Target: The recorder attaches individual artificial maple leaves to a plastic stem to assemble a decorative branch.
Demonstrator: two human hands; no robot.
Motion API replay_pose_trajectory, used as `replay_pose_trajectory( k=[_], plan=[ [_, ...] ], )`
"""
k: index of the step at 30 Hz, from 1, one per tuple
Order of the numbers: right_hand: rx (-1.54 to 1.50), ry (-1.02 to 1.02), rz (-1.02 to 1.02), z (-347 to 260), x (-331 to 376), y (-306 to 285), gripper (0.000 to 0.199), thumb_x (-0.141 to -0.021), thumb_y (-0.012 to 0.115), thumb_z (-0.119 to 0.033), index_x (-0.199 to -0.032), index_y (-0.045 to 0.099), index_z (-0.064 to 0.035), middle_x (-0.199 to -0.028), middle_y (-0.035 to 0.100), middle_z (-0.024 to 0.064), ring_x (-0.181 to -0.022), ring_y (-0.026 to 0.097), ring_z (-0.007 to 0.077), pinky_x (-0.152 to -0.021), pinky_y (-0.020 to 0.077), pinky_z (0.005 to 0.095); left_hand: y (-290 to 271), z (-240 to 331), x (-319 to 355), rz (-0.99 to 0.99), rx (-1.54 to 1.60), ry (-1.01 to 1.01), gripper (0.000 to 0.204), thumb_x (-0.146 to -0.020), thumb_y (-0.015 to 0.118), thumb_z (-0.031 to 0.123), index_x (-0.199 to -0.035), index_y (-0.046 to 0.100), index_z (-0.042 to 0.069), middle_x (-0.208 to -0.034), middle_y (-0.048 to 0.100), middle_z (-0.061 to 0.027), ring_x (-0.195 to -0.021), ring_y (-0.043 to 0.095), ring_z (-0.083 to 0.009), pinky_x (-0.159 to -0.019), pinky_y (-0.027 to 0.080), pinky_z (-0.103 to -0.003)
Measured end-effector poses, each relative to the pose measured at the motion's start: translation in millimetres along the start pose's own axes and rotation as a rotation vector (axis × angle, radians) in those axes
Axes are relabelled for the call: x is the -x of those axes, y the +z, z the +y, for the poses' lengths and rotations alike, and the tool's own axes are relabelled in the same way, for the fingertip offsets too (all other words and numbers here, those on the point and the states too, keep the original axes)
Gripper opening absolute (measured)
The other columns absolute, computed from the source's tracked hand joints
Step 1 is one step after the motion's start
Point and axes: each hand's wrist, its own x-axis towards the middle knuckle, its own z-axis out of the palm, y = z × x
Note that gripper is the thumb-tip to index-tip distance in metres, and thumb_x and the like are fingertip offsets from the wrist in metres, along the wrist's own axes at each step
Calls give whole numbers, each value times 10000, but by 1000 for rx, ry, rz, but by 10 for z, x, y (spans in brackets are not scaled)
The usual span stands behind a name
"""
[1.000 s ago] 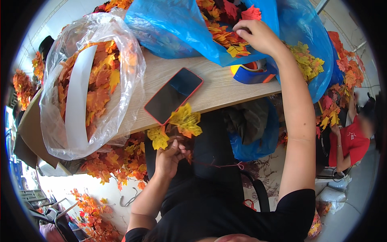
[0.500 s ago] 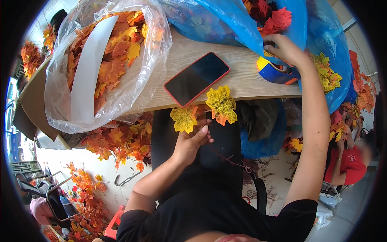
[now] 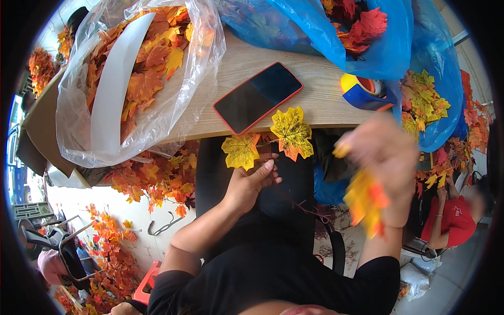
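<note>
My left hand (image 3: 251,181) is closed on a thin dark artificial branch (image 3: 294,202) in front of the table. Two yellow artificial maple leaves sit at its upper end: one (image 3: 240,151) to the left of my fingers, the other (image 3: 292,133) to the right. Smeared by motion, my right hand (image 3: 386,155) is off the table's front edge on the right. A yellow-orange artificial maple leaf (image 3: 365,202) hangs from it, also blurred. Something small and yellow shows at its fingertips, too blurred to name.
A phone with a red edge (image 3: 258,98) lies on the wooden table (image 3: 317,73). To its right stands a blue-and-yellow tape-like holder (image 3: 367,92). A clear bag (image 3: 71,123) of orange leaves is at left, blue bags (image 3: 378,55) at right. A co-worker in red (image 3: 454,220) sits far right.
My right hand has come back from the blue bag and tape holder toward me, now with a yellow-orange leaf. My left hand keeps its hold on the branch, nearly still.
</note>
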Motion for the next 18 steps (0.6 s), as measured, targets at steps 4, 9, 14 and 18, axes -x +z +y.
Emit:
replay_pose_trajectory(
  k=[4, 9, 14, 18],
  plan=[
    [25, 83, -107, 43, 521, 824, 201, -706, 708, 20, -901, 672, -14, -755, 599, 80, -656, 585, 231, -582, 487, 324, 99, -77, -63, -48, -48, 53, 309, -934, 566, 135, -1192, 515, -27, -1030, 602, -109, -937, 598, -199, -811, 541, -354],
    [59, 188, 40, 127, 743, 1210, 135, -731, 675, 34, -861, 651, 10, -744, 585, 90, -655, 576, 249, -576, 484, 336, 126, -92, -43, 15, -29, 75, 340, -930, 574, 128, -1203, 490, -56, -1083, 637, -162, -987, 632, -219, -850, 533, -353],
    [36, 178, 53, 81, 787, 1326, 153, -744, 655, 43, -893, 635, 13, -765, 583, 94, -684, 571, 254, -610, 486, 332, 149, -140, -22, 59, -65, 108, 330, -933, 569, 118, -1199, 495, -62, -1096, 631, -168, -1032, 621, -221, -843, 536, -344],
    [5, 178, 65, 83, 779, 1343, 148, -752, 646, 49, -894, 626, 15, -774, 587, 100, -690, 571, 259, -610, 481, 333, 156, -140, -15, 55, -81, 125, 317, -931, 568, 105, -1191, 500, -63, -1098, 628, -170, -1047, 616, -220, -850, 538, -343]
  ],
)
